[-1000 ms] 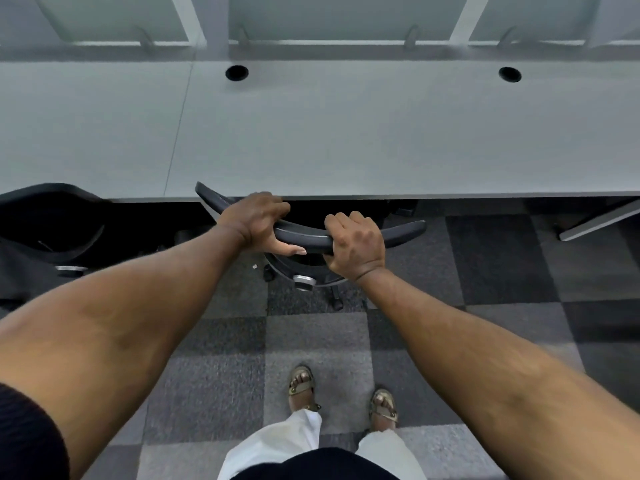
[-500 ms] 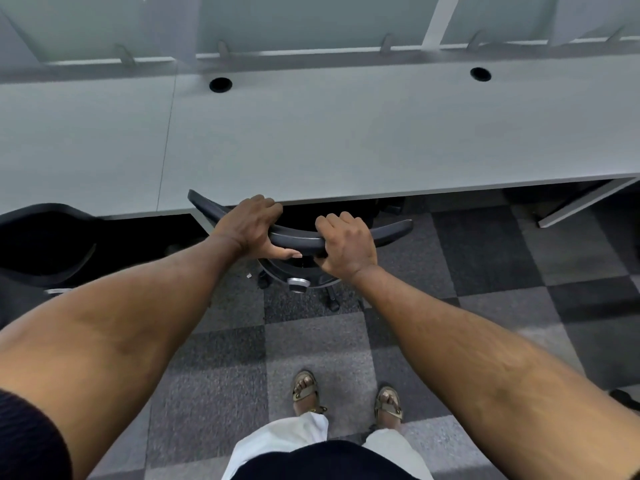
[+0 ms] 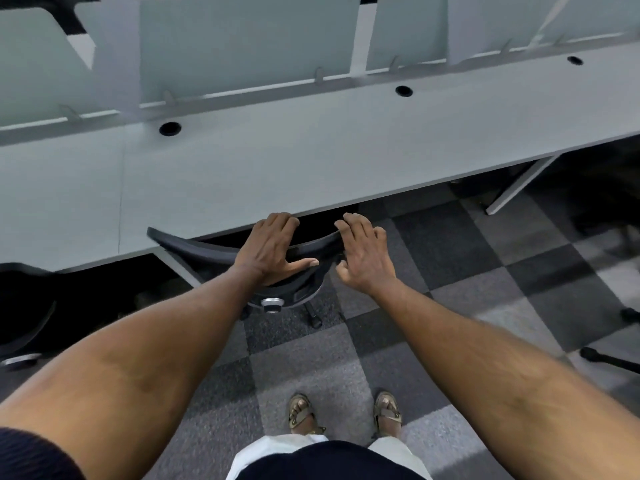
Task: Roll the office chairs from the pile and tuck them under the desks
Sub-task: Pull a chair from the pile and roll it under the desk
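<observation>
Left hand [image 3: 273,249] lies flat and open on chair backrest [image 3: 194,249]; right hand [image 3: 365,256] hangs loose, empty. Backrest runs parallel to desk [image 3: 277,168] edge; seat hidden beneath.

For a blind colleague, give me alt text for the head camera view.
A person's left hand rests on the curved top of a black office chair tucked under a long grey desk; the right hand is open at the chair back's right end. Sandalled feet stand on checkered carpet, and another black chair sits at far left.
</observation>
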### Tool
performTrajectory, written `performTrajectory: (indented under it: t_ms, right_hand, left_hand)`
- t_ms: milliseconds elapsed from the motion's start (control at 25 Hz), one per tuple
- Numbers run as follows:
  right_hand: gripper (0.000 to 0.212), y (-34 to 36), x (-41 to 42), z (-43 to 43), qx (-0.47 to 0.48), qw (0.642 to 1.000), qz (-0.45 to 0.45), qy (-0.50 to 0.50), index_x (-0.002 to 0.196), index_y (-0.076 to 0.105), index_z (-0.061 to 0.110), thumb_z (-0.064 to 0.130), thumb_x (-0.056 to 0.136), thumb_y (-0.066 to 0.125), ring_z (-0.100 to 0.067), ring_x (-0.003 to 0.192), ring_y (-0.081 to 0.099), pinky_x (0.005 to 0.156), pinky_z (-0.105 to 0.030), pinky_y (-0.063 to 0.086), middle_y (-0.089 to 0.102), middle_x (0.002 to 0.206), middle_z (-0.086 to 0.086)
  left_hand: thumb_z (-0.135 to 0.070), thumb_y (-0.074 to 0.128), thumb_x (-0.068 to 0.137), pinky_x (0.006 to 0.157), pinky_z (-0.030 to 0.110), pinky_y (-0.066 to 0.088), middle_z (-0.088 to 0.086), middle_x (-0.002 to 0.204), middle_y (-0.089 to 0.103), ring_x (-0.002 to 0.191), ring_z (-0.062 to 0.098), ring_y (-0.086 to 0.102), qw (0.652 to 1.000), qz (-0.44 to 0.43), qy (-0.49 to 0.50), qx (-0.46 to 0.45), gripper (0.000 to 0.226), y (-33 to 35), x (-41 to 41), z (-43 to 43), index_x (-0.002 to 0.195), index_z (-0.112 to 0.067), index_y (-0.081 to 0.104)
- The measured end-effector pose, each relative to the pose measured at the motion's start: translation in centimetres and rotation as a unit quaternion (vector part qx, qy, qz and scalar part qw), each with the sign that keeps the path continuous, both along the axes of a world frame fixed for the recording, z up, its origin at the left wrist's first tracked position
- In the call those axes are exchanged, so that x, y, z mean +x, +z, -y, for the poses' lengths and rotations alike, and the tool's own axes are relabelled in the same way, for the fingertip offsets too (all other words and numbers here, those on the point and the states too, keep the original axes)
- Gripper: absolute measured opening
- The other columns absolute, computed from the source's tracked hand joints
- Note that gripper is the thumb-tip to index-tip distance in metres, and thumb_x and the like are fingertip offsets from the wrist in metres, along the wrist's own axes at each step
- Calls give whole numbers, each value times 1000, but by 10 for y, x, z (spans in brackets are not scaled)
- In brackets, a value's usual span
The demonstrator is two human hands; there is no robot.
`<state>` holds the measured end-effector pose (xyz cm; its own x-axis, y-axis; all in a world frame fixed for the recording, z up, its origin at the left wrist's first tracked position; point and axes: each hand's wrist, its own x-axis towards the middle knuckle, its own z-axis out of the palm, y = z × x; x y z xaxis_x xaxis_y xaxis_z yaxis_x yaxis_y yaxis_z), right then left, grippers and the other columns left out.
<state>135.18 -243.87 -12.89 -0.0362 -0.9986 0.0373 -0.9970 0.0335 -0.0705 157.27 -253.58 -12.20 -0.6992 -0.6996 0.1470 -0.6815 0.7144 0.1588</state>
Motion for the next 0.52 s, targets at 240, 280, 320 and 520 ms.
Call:
performTrajectory:
  t_ms: [240, 280, 320, 520]
  right_hand:
    - [91, 0, -77, -65, -11, 991, 9, -132, 153, 29, 19, 35, 74, 73, -29, 148, 27, 106, -51, 40, 28, 160, -8]
    - [91, -1, -91, -78, -13, 989, 8, -148, 152, 30, 20, 35, 74, 73, -29, 147, 28, 105, -50, 41, 28, 159, -9]
    - [91, -1, -103, -88, -16, 987, 10, -160, 152, 30, 20, 35, 73, 74, -29, 147, 29, 104, -50, 42, 29, 159, -9]
    - [89, 0, -184, -153, -43, 967, 38, -248, 149, 33, 22, 35, 73, 77, -29, 144, 31, 100, -51, 45, 32, 157, -8]
  left_hand:
    - [-82, 55, 86, 116, 45, 37, 10, 138, 52, 129, 30, 48, 994, -21, -103, -16, 86, 11, -96, -31, 135, -11, 52]
    - [-81, 56, 87, 119, 46, 35, 10, 142, 51, 133, 30, 46, 993, -20, -115, -16, 87, 14, -114, -39, 137, -11, 51]
    - [-80, 57, 87, 122, 46, 32, 10, 144, 50, 137, 30, 44, 992, -21, -120, -12, 87, 15, -129, -45, 139, -10, 51]
    - [-83, 47, 91, 131, 48, 17, 9, 154, 45, 147, 28, 36, 988, -9, -152, -4, 92, 22, -228, -94, 147, -11, 45]
